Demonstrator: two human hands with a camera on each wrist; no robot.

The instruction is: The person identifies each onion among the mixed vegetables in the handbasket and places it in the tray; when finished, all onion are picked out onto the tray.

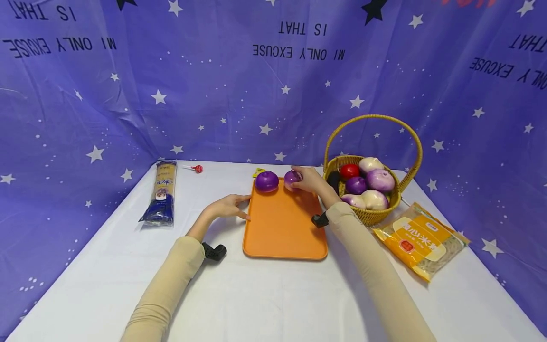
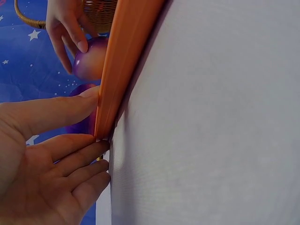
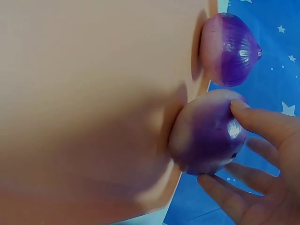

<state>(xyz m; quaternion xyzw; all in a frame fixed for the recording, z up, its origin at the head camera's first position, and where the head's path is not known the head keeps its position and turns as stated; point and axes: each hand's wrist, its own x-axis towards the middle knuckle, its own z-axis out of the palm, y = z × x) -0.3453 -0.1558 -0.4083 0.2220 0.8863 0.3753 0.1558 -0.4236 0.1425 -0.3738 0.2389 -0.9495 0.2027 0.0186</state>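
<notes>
The right hand grips a purple onion between curled fingers at the far right corner of an orange tray; the left hand, fingers fairly straight, touches its left rim. Upside-down lettering reads "MI ONLY EXCUSE", "IS THAT".

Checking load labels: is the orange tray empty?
Not empty: a purple onion sits on the tray, far left, in the head view. The right hand grips a paler onion beside it; cannot tell if that's set down.
</notes>
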